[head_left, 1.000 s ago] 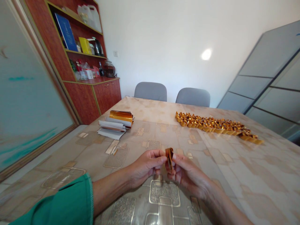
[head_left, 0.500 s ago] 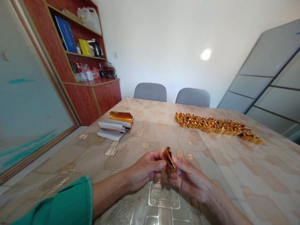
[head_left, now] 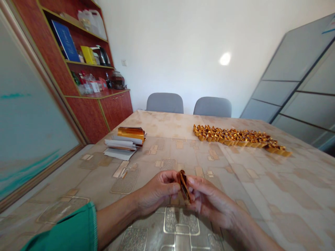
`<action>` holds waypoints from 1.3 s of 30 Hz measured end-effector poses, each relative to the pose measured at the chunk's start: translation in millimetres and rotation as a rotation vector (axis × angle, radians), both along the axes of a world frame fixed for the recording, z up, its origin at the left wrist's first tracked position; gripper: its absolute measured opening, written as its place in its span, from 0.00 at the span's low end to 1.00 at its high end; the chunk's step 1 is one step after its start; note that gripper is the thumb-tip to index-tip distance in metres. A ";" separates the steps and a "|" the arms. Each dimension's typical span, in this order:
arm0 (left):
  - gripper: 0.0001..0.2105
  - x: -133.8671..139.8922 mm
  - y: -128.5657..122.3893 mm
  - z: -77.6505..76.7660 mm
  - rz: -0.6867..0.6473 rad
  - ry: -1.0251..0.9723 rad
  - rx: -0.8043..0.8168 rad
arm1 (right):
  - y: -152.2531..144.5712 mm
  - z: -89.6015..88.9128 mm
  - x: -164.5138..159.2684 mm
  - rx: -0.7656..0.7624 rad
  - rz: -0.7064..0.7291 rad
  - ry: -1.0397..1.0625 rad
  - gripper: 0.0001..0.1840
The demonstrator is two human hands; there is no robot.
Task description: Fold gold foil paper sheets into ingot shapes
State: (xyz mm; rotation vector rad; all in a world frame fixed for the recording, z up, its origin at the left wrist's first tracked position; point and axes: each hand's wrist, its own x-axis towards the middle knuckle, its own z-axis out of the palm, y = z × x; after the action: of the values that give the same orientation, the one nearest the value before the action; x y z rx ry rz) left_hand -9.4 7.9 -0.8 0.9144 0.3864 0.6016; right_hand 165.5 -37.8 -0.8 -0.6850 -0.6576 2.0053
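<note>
Between both hands, just above the table, is a small folded piece of gold foil paper [head_left: 184,186], stood on end with a narrow opening along its middle. My left hand [head_left: 159,191] pinches its left side between thumb and fingers. From the right, my right hand [head_left: 209,198] grips the other side, thumb near the top and fingers beneath. A stack of gold foil paper sheets [head_left: 131,133], some showing white backs, lies at the left of the table. Many folded gold foil pieces [head_left: 235,137] stand packed in rows at the right.
The table [head_left: 157,122] wears a patterned, glossy cover. Two grey chairs [head_left: 164,103] stand at its far side. A red wooden cabinet [head_left: 89,115] with bottles, a kettle and boxes is at the back left, and a grey panelled unit [head_left: 280,80] at the right.
The camera view has shifted slightly. The folded foil paper looks narrower and more pressed together between my fingers, its opening turned more toward me. Both hands keep their hold.
</note>
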 end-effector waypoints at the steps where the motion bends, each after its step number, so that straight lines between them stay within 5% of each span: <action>1: 0.15 -0.2 -0.4 1.6 0.000 0.009 -0.002 | 0.2 -1.0 -0.4 -0.006 -0.009 -0.002 0.12; 11: 0.12 -3.8 4.1 -3.1 0.110 0.085 0.186 | -3.6 2.4 -3.3 -0.019 0.063 -0.028 0.15; 31: 0.14 1.5 2.1 -0.4 0.053 -0.026 -0.049 | -4.8 -4.4 -11.6 0.026 -0.066 0.029 0.15; 39: 0.17 0.0 4.2 0.9 0.048 0.028 -0.025 | -5.0 -6.0 -5.5 0.005 0.058 0.159 0.13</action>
State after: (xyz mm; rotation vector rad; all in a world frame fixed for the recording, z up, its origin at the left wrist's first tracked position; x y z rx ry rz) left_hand -9.4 12.1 0.1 0.8926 0.4407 0.6269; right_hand 160.0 -42.8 -6.8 -0.5017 -0.5935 2.0856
